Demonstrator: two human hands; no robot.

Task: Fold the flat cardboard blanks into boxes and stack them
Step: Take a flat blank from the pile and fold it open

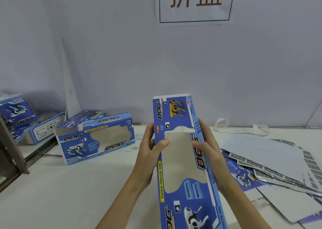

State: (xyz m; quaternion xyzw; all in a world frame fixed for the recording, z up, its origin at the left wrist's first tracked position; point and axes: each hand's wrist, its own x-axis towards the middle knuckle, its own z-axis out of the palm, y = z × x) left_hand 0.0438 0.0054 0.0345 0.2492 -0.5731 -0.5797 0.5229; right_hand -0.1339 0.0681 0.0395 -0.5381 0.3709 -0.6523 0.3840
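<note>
Cardboard blank (pixel 184 159) is held upright at the centre of the frame, above the pale counter (pixel 78 190), its length running from the bottom edge up toward the wall. At the far left of the frame finished boxes (pixel 19 113) are seen piled against the wall, and just right of them another folded box (pixel 95 138) is lying on its side on the counter, open at one end. The left hand (pixel 149 150) is clamped on the blank's left edge, thumb laid over the front near the window cut-out, fingers hidden behind. The right hand (pixel 207 145) is clamped on the opposite edge in the same manner, thumb on the front face. At the right of the frame a loose heap of flat blanks (pixel 271 162) is spread on the counter, mostly white side up, with barcodes printed along the edges.

The blank is judged to be light and thin, stiff along its panels but easily creased or bent at the window, where little material is left. It is best gripped at the two long edges, beside the score lines, so that it can be squeezed open into a sleeve. It is printed blue with a robot dog, "DOG" lettering and a yellow strip, and a large irregular window opening is cut in the front
</note>
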